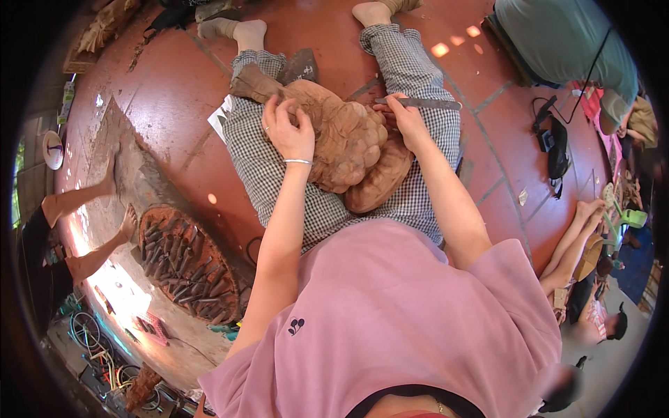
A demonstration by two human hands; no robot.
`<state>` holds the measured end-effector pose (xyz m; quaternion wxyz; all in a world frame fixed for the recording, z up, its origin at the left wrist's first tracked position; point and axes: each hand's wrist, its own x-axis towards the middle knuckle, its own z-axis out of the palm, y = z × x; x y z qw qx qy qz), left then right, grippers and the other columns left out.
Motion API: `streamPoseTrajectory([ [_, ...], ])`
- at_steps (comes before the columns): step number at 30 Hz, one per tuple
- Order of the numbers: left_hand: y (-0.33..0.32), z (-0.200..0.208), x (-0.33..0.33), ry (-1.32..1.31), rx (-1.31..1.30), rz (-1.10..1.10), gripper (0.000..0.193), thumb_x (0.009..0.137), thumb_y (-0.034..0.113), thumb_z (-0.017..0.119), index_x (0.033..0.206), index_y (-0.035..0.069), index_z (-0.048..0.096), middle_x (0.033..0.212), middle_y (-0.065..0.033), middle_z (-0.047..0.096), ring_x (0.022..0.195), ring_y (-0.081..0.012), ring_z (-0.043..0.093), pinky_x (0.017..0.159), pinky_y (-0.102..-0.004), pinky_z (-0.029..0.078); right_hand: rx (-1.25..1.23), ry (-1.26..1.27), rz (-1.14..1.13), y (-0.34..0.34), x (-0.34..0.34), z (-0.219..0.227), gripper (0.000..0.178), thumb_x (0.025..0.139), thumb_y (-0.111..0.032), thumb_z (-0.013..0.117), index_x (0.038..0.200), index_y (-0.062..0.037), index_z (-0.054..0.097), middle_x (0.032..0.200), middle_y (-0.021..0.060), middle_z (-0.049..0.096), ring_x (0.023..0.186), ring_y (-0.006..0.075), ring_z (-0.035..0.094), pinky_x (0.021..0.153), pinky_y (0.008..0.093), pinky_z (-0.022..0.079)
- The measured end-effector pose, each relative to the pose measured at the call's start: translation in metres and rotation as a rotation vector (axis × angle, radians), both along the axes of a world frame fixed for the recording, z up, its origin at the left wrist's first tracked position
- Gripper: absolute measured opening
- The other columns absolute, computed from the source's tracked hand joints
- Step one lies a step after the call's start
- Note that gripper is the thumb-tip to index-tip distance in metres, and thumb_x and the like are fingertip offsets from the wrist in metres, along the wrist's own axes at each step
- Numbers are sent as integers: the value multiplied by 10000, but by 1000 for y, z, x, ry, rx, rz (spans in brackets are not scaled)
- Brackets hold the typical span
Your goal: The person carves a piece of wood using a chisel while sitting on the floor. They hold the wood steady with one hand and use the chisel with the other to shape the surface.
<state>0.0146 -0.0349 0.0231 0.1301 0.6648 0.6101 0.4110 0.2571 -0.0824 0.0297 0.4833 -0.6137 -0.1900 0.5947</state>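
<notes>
A brown wood carving (338,143) with rounded, bulging lumps lies across my lap, between the thighs of my checked trousers. My left hand (289,132) rests on its left part, fingers bent and spread apart, the tips against the wood. In my right hand (408,122) is a long, flat grey file (435,104), gripped near its left end. The file lies crosswise at the carving's right edge, and its free end reaches over my right thigh. Whether its left end touches the wood I cannot tell.
At left, a big wooden slab (157,184) bears a round tray (143,230) full of carving tools. Another person's bare feet (127,223) rest on it. A black strapped bag (557,150) lies on the red tiled floor (488,195). People sit at the right.
</notes>
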Motion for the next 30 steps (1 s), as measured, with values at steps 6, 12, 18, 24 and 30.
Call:
streamPoseTrajectory([
  [6,24,-10,1,-122,-30,67,561,864,165,696,1346,-19,475,1553,-337,292,1463,-485,270,1199,-506,264,-31,-37,99,14,0,-22,171,1037,-280,538,1039,-111,571,1063,44,665,1020,153,628,882,321,492],
  [12,79,-16,1,-201,-225,386,1207,729,287,848,1548,-62,32,1518,-363,281,1401,-476,341,1161,-501,312,-2,-168,185,-1,-7,-20,211,1015,-288,546,1032,-85,600,847,-6,562,782,111,501,697,295,429],
  [18,112,-19,3,-321,-274,592,1306,702,272,892,1575,-21,-34,1499,-339,320,1355,-476,419,1153,-511,360,-8,-203,219,-3,-13,4,226,1016,-310,534,1037,-92,590,863,-2,535,793,129,460,720,315,418],
  [24,118,12,1,-530,-521,663,1114,725,198,881,1553,109,143,1447,-315,378,1309,-458,462,1109,-510,416,-19,-201,195,-9,-7,3,229,1013,-312,539,1022,-89,592,891,-7,512,836,143,443,767,315,408],
  [30,106,-17,0,-611,-243,482,987,698,236,892,1469,66,300,1429,-230,469,1279,-406,517,1103,-458,415,87,-132,101,-41,-12,18,196,1033,-238,515,1034,-59,595,978,12,598,941,134,522,868,295,443],
])
